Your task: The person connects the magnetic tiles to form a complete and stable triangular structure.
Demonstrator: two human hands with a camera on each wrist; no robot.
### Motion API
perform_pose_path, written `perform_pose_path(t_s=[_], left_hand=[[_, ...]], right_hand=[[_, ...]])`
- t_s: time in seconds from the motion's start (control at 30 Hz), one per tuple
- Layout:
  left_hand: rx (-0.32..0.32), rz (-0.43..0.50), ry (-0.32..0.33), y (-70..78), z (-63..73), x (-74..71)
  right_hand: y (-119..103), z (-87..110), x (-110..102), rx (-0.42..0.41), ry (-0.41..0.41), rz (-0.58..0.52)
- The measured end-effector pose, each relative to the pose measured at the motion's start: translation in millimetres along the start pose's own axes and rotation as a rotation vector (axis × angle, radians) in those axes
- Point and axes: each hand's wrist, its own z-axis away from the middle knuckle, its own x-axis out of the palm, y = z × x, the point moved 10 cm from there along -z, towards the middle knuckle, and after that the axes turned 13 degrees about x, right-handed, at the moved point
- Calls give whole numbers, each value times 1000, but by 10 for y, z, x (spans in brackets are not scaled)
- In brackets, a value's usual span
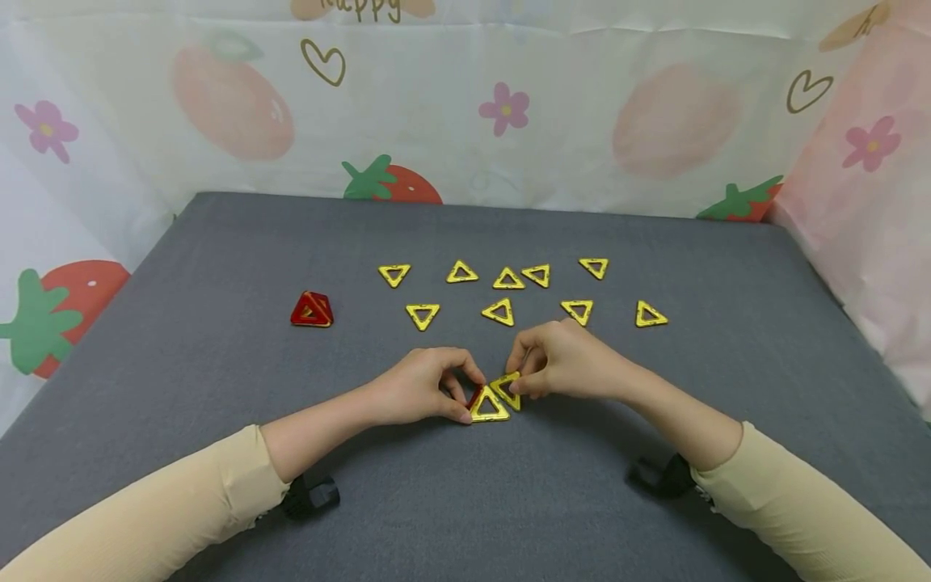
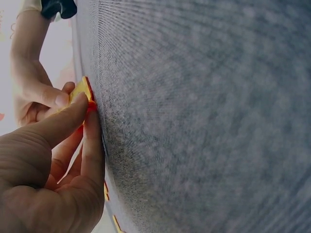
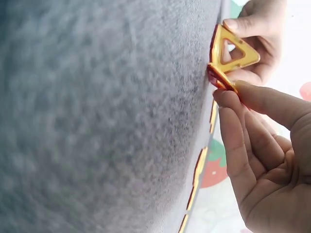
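My left hand (image 1: 418,388) grips an upright pair of triangular magnetic tiles. The yellow tile (image 1: 490,417) faces me, and a red-looking tile (image 1: 475,398) slants behind its left edge. Thumb and fingers of my right hand (image 1: 570,361) pinch another yellow triangular tile (image 1: 507,377), tilted close against the right side of that pair. In the right wrist view the left hand's yellow tile (image 3: 240,61) stands on its edge, and the pinched tile (image 3: 222,77) is seen nearly edge-on, meeting its lower corner. Fingers hide part of the tiles in the left wrist view.
Several loose yellow triangular tiles (image 1: 422,307) lie flat in two rough rows beyond the hands. A small red pyramid (image 1: 311,310) built of tiles stands at the left. Grey cloth (image 1: 218,339) covers the table, with a fruit-printed curtain (image 1: 553,162) behind.
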Motion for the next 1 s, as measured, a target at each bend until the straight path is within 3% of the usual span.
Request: perform_pose_path(t_s=[0.53, 1.0], left_hand=[[13, -15, 5, 25, 3, -9], [20, -91, 29, 52, -14, -19]], right_hand=[[-90, -5, 135, -74, -62, 9], [-138, -2, 149, -91, -43, 18]])
